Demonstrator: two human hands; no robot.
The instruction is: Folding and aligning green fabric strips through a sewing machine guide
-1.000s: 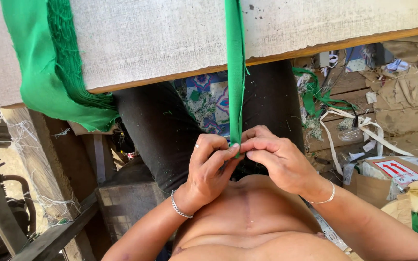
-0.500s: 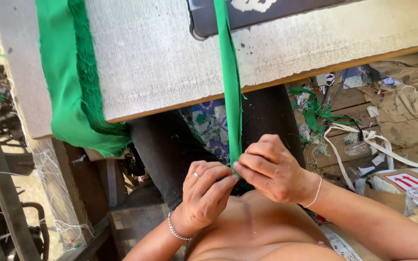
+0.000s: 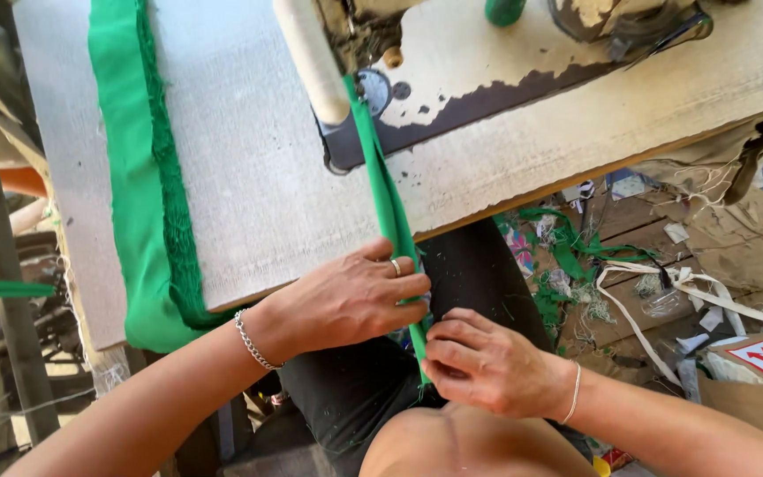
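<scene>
**A:** so what's actually being held here? All that can be made out at first glance is a lot of green.

**B:** a narrow green fabric strip [image 3: 390, 208], folded lengthwise so it looks flat and ribbon-like, with a matte woven surface. It's stretched from under the sewing machine [image 3: 523, 53] down across the tabletop edge to the lap. The lower end is pinched in both hands.

**A:** pinched how?

**B:** the left hand [image 3: 346, 300] is laid over the table edge, fingers closed on the strip, a ring seen on one finger and a thin chain bracelet [image 3: 253, 340] at the wrist. The right hand [image 3: 487, 367] is curled just below it, fingertips clamped on the same strip, a slim bangle worn there. The two hands are nearly touching.

**A:** and the table itself?

**B:** a pale, coarse-grained wooden table [image 3: 249, 177], worn and rough at the edge. The machine's base is dark with cream paint flaked off in patches; a rounded cream arm is seen above.

**A:** the other green stuff on the left?

**B:** a wider green cloth [image 3: 139, 194] is draped over the table's left side, smooth on one half, frayed and fuzzy along the inner edge. Green scraps [image 3: 567, 256] and white tape offcuts [image 3: 655, 300] are scattered on the floor to the right, beside a cardboard box [image 3: 752, 371].
</scene>
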